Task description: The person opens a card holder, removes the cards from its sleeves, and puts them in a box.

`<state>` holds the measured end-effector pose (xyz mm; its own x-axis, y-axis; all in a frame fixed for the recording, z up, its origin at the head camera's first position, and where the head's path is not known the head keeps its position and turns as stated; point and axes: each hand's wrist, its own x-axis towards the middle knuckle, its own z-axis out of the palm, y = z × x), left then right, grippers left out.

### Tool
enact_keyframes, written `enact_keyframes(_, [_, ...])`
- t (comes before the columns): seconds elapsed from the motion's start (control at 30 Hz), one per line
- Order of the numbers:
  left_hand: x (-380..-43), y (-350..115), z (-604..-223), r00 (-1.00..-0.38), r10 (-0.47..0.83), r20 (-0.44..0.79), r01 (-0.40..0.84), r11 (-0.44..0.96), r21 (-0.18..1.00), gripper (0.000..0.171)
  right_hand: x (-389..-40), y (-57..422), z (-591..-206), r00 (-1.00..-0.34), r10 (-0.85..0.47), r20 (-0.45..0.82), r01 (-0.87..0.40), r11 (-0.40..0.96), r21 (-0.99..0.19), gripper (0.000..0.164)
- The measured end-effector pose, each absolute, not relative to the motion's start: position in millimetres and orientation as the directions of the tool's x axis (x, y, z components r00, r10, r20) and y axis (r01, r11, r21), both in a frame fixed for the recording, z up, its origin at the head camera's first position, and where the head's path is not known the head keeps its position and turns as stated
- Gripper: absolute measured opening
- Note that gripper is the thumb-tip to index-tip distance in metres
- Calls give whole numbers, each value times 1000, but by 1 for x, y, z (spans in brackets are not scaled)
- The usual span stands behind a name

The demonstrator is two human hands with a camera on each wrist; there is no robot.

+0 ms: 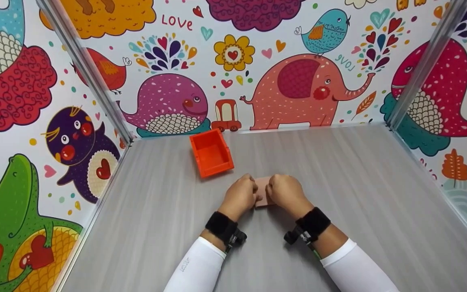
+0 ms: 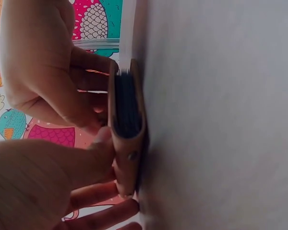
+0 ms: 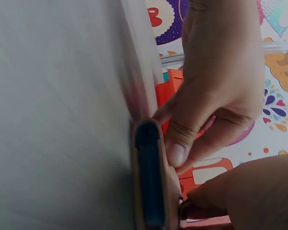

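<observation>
Walls (image 1: 266, 44) printed with cartoon animals, birds, hearts and flowers rise beyond both hands and stand to their left and right. Below the hands spreads a grey table (image 1: 359, 194) with faint streaks. White sleeves (image 1: 197, 265) cover the forearms, on the near side of the hands. An orange bin (image 1: 210, 153), its open top facing up, sits on the table just beyond the left hand and a little to its left. The left hand (image 1: 238, 196) holds a tan case (image 1: 263, 195), its thumb on the upper face and its fingers at the edge and underside. The right hand (image 1: 288, 192) grips the other side of the case with bent fingers, thumb and fingertips drawn close together. The case is therefore directly between the two hands, low over the table; whether it touches the surface I cannot tell. Black bands (image 1: 221, 227) wrap both wrists, just behind the hands, and small black cameras (image 1: 238, 238) are attached on their inner sides. Inside the case, between its tan covers, is a dark blue filling (image 2: 127, 108). On its edge, near the left thumb, shows a small round stud (image 2: 132, 155).
</observation>
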<state>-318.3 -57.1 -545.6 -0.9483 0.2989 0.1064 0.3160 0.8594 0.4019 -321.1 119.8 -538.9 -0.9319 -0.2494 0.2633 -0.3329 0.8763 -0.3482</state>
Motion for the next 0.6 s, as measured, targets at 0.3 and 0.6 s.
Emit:
enact_keyframes(0.3, [-318,-57,-545,-947,309,91,316,836,448,41,-332,133,-534,-986,-119,117,-164,825,-541,27])
enact_keyframes(0.6, [-318,-60,-544,-928,345,139,369,801,471,38,-345,145,-541,-997,-54,-46,7,567,-823,24])
